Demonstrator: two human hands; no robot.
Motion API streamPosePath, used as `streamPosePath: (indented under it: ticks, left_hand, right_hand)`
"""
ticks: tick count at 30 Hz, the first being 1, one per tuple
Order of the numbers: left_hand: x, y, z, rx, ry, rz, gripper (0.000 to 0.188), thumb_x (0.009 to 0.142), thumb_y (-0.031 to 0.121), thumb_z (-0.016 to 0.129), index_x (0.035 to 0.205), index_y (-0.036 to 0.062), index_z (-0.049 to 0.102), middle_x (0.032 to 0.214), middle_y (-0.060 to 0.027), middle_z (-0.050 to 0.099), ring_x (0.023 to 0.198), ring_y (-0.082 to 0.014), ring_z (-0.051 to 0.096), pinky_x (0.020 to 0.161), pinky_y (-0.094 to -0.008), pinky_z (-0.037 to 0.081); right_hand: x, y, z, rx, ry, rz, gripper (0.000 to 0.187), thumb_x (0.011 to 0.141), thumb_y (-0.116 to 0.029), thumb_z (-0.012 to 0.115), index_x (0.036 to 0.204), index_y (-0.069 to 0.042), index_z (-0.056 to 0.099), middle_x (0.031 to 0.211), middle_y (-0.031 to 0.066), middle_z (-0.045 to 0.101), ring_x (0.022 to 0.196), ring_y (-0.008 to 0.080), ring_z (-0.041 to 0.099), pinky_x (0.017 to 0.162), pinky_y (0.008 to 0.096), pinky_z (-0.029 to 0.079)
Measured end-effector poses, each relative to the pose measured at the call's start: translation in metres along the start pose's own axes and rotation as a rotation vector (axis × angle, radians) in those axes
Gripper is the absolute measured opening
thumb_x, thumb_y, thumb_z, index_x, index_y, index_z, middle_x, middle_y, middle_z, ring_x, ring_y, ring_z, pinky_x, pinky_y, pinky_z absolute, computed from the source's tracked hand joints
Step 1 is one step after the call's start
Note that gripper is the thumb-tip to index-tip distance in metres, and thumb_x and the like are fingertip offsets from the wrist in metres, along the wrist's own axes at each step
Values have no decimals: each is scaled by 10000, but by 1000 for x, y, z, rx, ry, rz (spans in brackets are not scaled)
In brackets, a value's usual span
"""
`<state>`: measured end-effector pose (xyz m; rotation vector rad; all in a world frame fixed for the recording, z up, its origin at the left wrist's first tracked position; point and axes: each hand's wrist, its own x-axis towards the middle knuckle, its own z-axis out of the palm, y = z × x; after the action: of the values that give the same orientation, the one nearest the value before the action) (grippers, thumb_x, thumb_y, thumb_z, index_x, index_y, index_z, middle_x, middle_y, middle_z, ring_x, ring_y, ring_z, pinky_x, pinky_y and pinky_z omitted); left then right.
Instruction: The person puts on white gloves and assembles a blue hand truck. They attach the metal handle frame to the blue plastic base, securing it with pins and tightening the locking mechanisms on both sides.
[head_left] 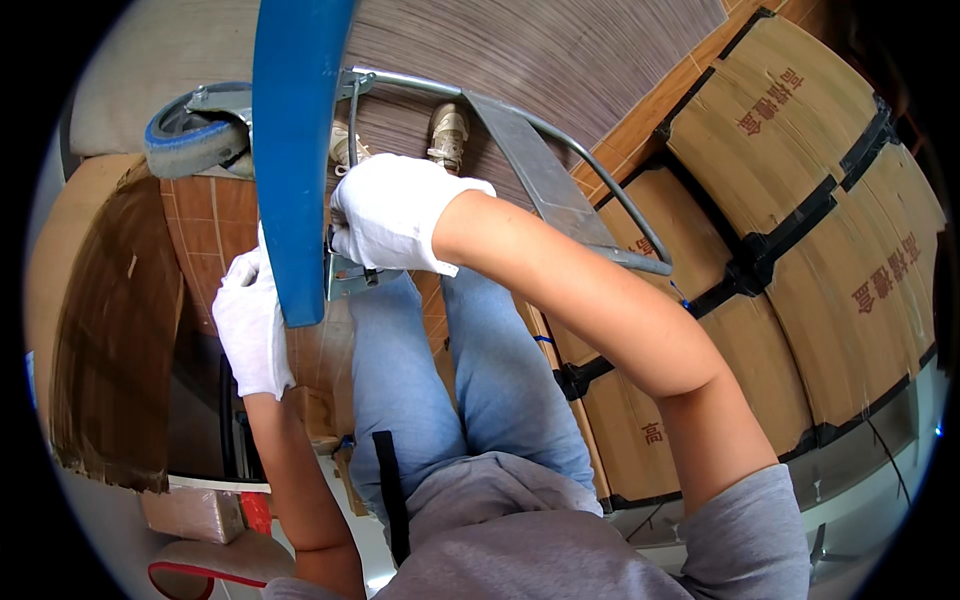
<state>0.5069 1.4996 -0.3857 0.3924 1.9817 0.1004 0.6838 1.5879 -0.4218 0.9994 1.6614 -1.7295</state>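
A long blue panel (295,150) stands on edge in front of me, with a caster wheel (190,135) at its far left side. On its right side is a grey metal tube frame (590,165) with a flat crosspiece. My left hand (252,330), in a white glove, has its fingers bent against the left side of the panel near its close end; what they grip is hidden. My right hand (400,208), also gloved in white, is closed at a small metal bracket (352,280) on the panel's right side. A dark bolt-like piece shows below its fingers.
Large cardboard boxes (780,130) with black straps are stacked on the right. An open cardboard box (110,340) stands at the left. Someone's shoe (449,135) shows beyond my right hand on the grey striped surface. A plastic-wrapped package (195,512) lies at lower left.
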Motion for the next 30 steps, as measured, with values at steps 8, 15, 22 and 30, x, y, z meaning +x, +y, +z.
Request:
streamPosePath:
  ticks: [8,15,22,30]
  left_hand:
    - [4,-13,0,-91,-18,-26,121,910,82,562,940,35,669,774,19,612,672,-36,518,608,-200,415]
    - [-2,-3,0,3,-18,-8,139,912,92,562,967,25,671,794,15,623,684,-39,522,619,-200,419]
    - [0,-5,-1,-6,-31,-32,134,914,96,565,960,26,670,805,16,621,695,-43,519,636,-207,424]
    - [-1,-7,1,-51,-6,-24,133,917,102,572,960,25,671,816,12,626,705,-45,528,650,-203,429]
  right_hand:
    - [-1,10,25,44,148,-126,169,728,-175,599,756,-71,728,731,154,680,715,321,672,632,390,517]
    - [-5,-14,34,166,253,181,163,821,-117,596,900,-3,680,854,177,693,821,341,676,721,406,532]
    - [-31,-3,25,189,409,-36,143,846,-51,547,931,-2,651,916,194,641,796,355,642,741,415,531]
    - [-47,-28,40,-154,419,-47,224,783,-44,589,994,-32,665,1169,129,593,1041,298,571,884,400,464]
